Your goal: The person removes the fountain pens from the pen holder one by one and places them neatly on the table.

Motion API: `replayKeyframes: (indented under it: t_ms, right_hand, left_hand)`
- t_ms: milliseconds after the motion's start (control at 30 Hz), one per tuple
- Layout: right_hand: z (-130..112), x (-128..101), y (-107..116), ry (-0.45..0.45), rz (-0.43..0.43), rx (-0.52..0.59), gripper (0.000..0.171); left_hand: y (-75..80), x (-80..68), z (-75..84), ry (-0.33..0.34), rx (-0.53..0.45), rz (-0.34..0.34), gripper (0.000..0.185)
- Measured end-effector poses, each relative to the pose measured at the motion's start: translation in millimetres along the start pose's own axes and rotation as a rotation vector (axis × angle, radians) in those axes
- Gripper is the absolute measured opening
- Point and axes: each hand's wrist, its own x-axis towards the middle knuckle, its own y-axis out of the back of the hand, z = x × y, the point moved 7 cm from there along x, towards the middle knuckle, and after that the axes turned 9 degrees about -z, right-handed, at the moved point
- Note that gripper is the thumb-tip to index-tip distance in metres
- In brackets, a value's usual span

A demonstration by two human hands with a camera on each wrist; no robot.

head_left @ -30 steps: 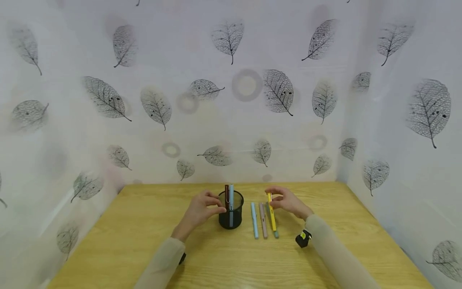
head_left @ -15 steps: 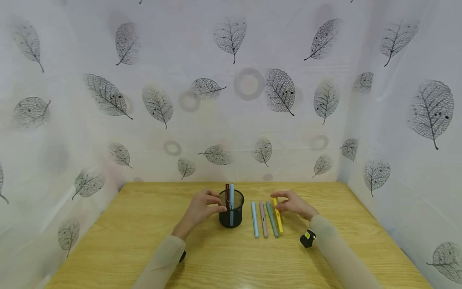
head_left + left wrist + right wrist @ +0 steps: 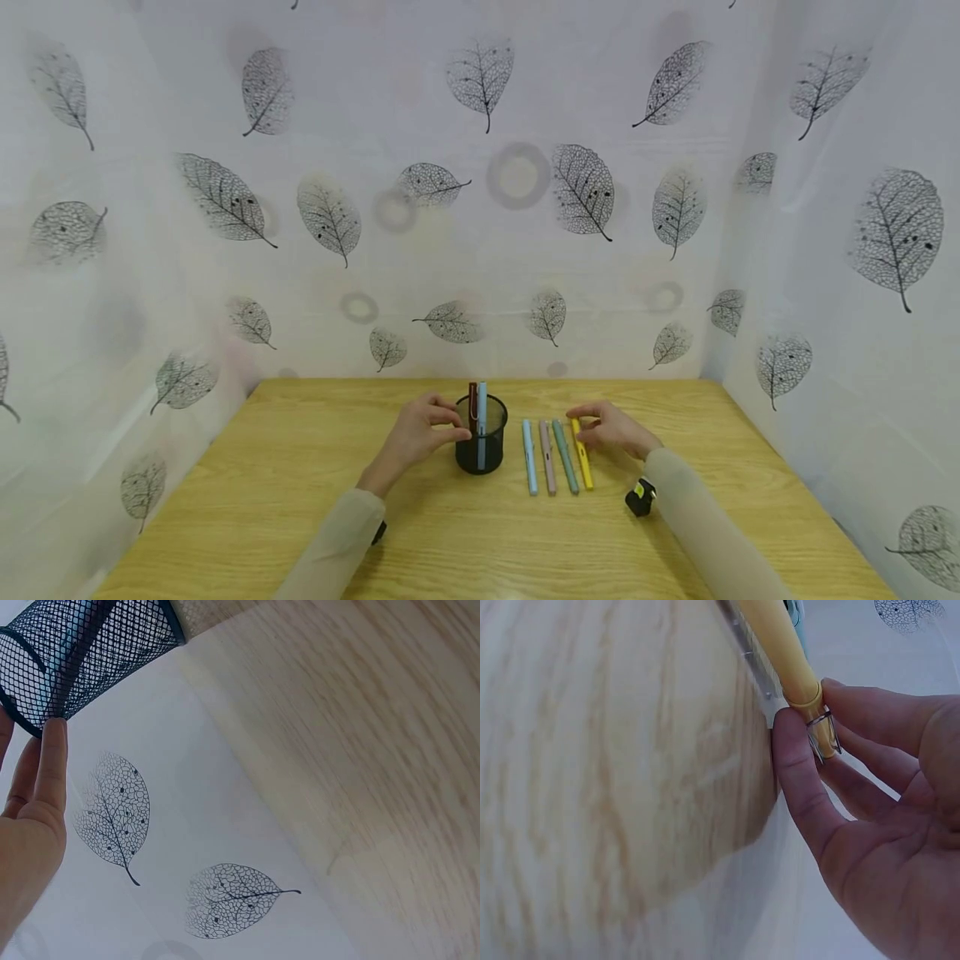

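My left hand [image 3: 414,432] grips the near-left rim of a black mesh pen holder [image 3: 480,454], which stands upright. In the left wrist view, fingertips [image 3: 54,739] meet the rim of the mesh. A dark red pen [image 3: 472,404] and a light blue pen [image 3: 482,408] stand in the holder. Over to the right, my right hand [image 3: 611,427] pinches the far end of a yellow pen [image 3: 582,458] between thumb and finger. The right wrist view shows the metal clip of this yellow pen [image 3: 787,656] close by the fingertips.
Left of the yellow pen, a light blue pen [image 3: 529,458], a mauve pen [image 3: 547,458] and a green pen [image 3: 566,458] lie side by side on the wooden table [image 3: 480,542]. A leaf-patterned white curtain [image 3: 480,250] encloses the back and sides.
My right hand has carried the yellow pen rightward from over the green pen and lowered it to the row's right end. The left hand has stayed at the pen holder.
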Motion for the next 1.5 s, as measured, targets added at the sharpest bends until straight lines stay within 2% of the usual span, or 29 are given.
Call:
replayKeyframes:
  t_ms: [467, 667, 1067, 1500]
  right_hand:
    - [5.9, 5.2, -3.9, -0.021, -0.057, -0.021, 0.049]
    - [8.9, 5.5, -4.7, -0.035, -0.054, -0.021, 0.05]
    - [1.4, 1.5, -2.2, -0.046, -0.027, -0.095, 0.049]
    - [-2.0, -1.3, -3.2, -0.01, -0.063, -0.059, 0.047]
  left_hand:
    - [-0.1, -0.3, -0.8, -0.003, 0.015, 0.002, 0.008]
    - [-0.4, -2.0, 0.6, 0.006, 0.008, -0.008, 0.008]
    - [-0.9, -1.6, -3.6, 0.026, -0.014, -0.011, 0.009]
    - [0.0, -1.4, -1.6, 0.021, 0.001, -0.012, 0.007]
